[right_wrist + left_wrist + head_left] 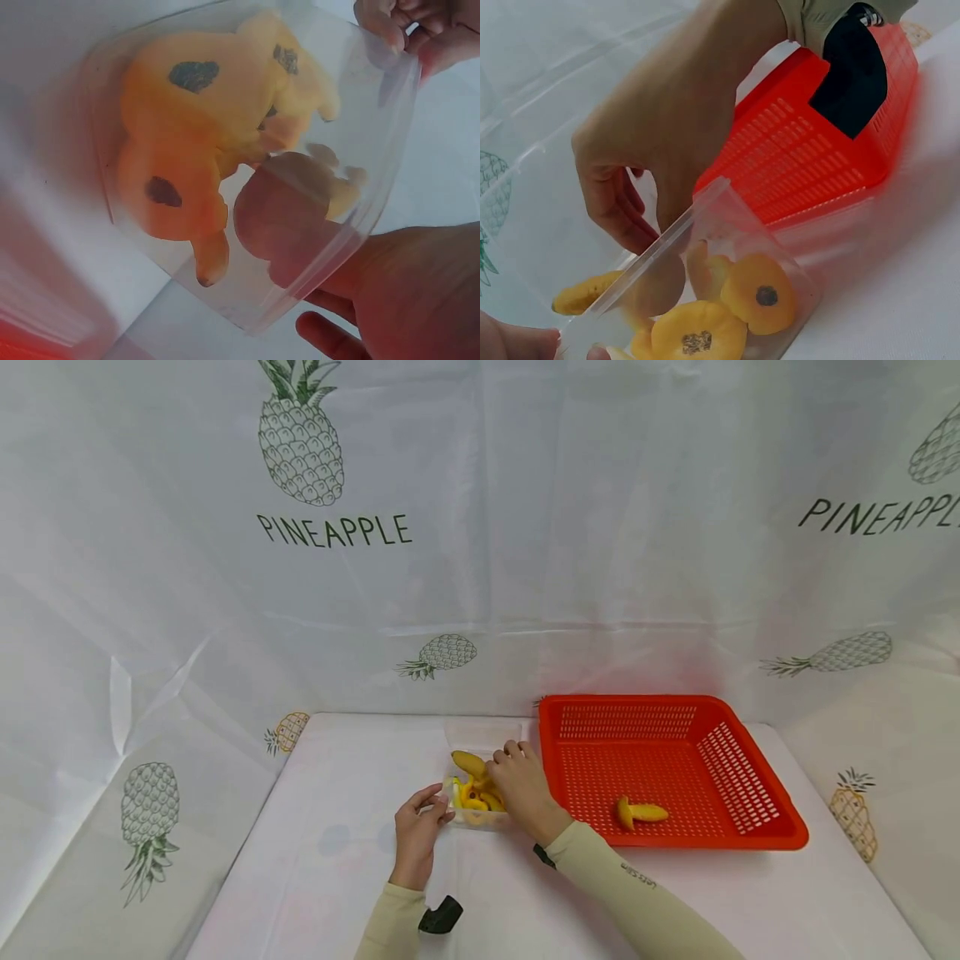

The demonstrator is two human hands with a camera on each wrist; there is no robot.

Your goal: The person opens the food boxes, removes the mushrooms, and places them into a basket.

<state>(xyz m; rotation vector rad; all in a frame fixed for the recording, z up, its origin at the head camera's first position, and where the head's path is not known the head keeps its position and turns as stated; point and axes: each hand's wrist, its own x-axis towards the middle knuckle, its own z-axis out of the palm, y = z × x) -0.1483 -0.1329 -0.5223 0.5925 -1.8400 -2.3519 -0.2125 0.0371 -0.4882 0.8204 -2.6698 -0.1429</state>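
A clear plastic box [468, 819] on the table holds several yellow mushroom-shaped pieces [761, 315] with rounded caps and dark patches. My left hand [417, 835] pinches the box's left side, fingers and thumb on either side of the wall. From above, my right hand [527, 787] reaches over the rim with its fingers down inside. It grips one yellow mushroom-shaped piece [468, 763], whose blunt end sticks out to the left. In the right wrist view, the right thumb [277, 217] shows through the clear wall, while its other fingertips are partly hidden.
To the right stands a red perforated basket [675, 842] with one yellow mushroom-shaped piece [647, 812] lying in it. A clear plastic flap [480, 732] shows behind the box. White pineapple-print cloth [600, 527] hangs behind the white table [315, 860].
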